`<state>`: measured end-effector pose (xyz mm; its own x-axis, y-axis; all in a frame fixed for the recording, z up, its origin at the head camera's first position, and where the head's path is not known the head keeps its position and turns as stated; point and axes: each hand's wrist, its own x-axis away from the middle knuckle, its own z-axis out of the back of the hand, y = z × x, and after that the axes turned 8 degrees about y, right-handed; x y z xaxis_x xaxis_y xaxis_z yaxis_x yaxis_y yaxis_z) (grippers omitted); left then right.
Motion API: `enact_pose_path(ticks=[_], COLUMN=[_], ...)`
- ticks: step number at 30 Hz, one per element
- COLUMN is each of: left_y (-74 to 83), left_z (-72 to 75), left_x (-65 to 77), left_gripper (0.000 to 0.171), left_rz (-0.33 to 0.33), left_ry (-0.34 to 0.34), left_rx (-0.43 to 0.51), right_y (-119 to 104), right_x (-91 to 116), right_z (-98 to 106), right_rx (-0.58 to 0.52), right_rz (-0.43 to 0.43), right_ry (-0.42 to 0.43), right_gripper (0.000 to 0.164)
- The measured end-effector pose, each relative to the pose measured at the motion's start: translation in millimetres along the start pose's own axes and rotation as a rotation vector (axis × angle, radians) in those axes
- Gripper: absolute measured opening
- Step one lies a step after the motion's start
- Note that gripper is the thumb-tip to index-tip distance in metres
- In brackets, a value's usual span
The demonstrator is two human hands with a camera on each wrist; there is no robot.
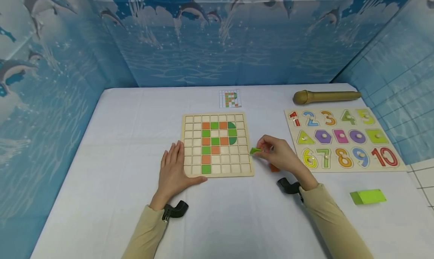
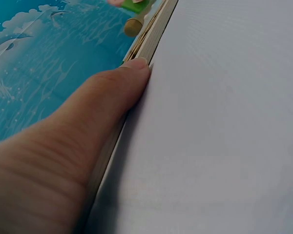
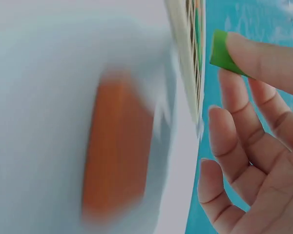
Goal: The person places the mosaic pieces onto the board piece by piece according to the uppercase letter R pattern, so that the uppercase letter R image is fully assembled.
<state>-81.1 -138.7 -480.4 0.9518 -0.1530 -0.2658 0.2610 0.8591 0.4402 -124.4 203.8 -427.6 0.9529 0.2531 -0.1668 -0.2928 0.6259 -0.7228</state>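
Note:
A wooden grid board (image 1: 235,169) lies flat on the table, with orange and green square tiles (image 1: 215,141) and rounded dark green tiles (image 1: 231,125) set in its cells. My left hand (image 1: 173,172) rests at the board's near left corner, its fingers straight along the left side. Its thumb (image 2: 112,87) lies along the near edge. Between thumb and fingertips, my right hand (image 1: 277,153) pinches a small green block (image 3: 222,51) close to the board's right edge. An orange block (image 3: 118,151) lies on the table below that hand, partly covered by it in the head view.
Behind the board is a small pattern card (image 1: 230,98). A number and shape puzzle board (image 1: 346,140) lies at the right, with a gold microphone (image 1: 325,96) behind it. Nearer on the right sits a bright green block (image 1: 368,196). Dolphin-printed cloth (image 1: 203,55) hangs around the table.

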Motion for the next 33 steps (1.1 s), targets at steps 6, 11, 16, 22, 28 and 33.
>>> enact_pose_path(ticks=[6,11,16,22,28,33], left_y=[0.8,0.9,0.8,0.9,0.7,0.0], left_z=[0.7,1.2,0.7,0.8,0.9,0.4], left_x=[-0.9,-0.9,-0.8,-0.7,-0.5,0.0], left_gripper=[0.129,0.129,0.13,0.13,0.129,0.129], left_rz=[0.006,0.008,0.004,0.002,0.011,0.014], left_ry=[-0.014,-0.019,-0.013,-0.004,-0.016,-0.024], left_rx=[-0.003,-0.005,-0.006,-0.004,-0.013,-0.015], right_y=[-20,-32,-38,-42,-45,-48], right_x=[-12,-18,-22,-24,-25,-24], right_z=[-22,-37,-48,-56,-60,-62], right_rx=[-0.054,-0.059,-0.043,-0.023,0.017,0.076], right_rz=[0.021,0.031,0.035,0.043,0.029,0.05], right_ry=[-0.021,-0.071,-0.091,-0.112,-0.138,-0.123], right_gripper=[0.016,0.011,0.008,0.006,0.006,0.007])
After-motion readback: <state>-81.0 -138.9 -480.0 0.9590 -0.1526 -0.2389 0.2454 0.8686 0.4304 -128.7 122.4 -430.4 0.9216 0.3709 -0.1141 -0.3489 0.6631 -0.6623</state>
